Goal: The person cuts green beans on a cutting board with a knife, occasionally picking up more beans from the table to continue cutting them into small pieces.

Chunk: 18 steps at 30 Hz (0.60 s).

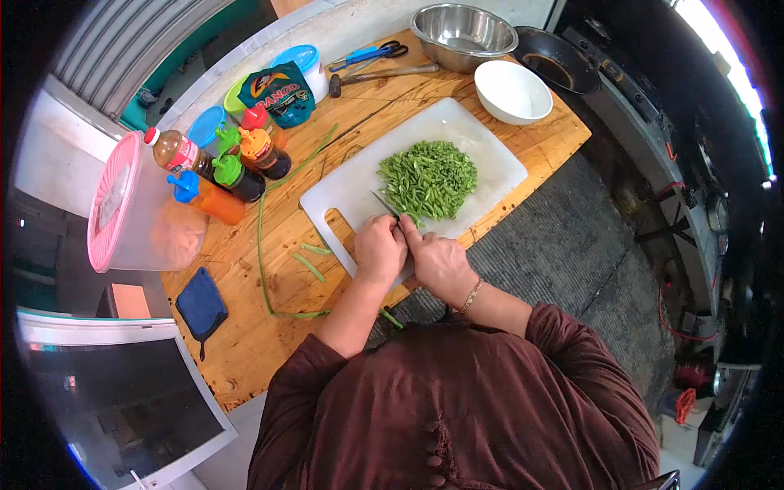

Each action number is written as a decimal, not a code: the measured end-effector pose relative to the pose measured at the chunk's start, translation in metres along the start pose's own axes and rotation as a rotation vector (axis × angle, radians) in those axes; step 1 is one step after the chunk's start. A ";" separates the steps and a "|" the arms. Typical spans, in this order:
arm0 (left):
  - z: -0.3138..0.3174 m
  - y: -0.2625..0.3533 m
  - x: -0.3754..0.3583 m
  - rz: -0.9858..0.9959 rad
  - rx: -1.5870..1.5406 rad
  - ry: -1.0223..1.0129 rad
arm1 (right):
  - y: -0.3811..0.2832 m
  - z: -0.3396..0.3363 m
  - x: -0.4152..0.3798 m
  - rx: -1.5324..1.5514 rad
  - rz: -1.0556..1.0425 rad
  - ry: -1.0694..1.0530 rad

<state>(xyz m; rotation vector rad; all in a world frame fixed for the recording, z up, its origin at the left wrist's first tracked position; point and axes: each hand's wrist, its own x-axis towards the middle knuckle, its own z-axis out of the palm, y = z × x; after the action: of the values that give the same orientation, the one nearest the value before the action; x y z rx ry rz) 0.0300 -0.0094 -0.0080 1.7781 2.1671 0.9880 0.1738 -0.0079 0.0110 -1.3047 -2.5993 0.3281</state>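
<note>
A heap of chopped green pieces [429,180] lies on a white cutting board [343,192]. At its near edge, my left hand [381,249] is closed with its fingers bent; what they hold is hidden. Beside it, my right hand [441,265] is closed around the dark handle of a small knife [382,202], its index finger stretched along it. The thin blade points up and left, beside the heap. Short green pieces [309,266] lie left of the board, and a long green strand [261,245] curves across the wooden table [237,327], passing beneath my left forearm.
Sauce bottles [214,198] and a pink-lidded tub [163,233] stand left. Behind are a green bag [282,94], scissors [376,54], a hammer [384,75], a steel bowl [464,37], a white bowl [513,91] and a black pan [555,61]. A blue cloth [201,303] lies front left.
</note>
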 end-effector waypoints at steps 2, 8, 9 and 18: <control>0.001 -0.001 0.000 -0.020 -0.016 -0.001 | 0.001 -0.003 -0.007 0.018 0.000 -0.002; 0.000 -0.004 0.002 -0.062 -0.134 -0.037 | 0.014 -0.031 -0.051 0.015 -0.001 -0.097; 0.000 -0.004 0.002 -0.070 -0.157 -0.051 | 0.016 -0.036 -0.052 0.028 -0.002 -0.126; 0.003 -0.008 0.001 -0.012 -0.097 -0.011 | 0.049 -0.022 -0.010 0.187 0.015 0.058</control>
<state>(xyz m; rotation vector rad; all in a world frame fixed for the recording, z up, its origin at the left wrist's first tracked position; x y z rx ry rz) 0.0246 -0.0081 -0.0143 1.7208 2.0833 1.0586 0.2234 0.0149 0.0167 -1.2503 -2.4453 0.5149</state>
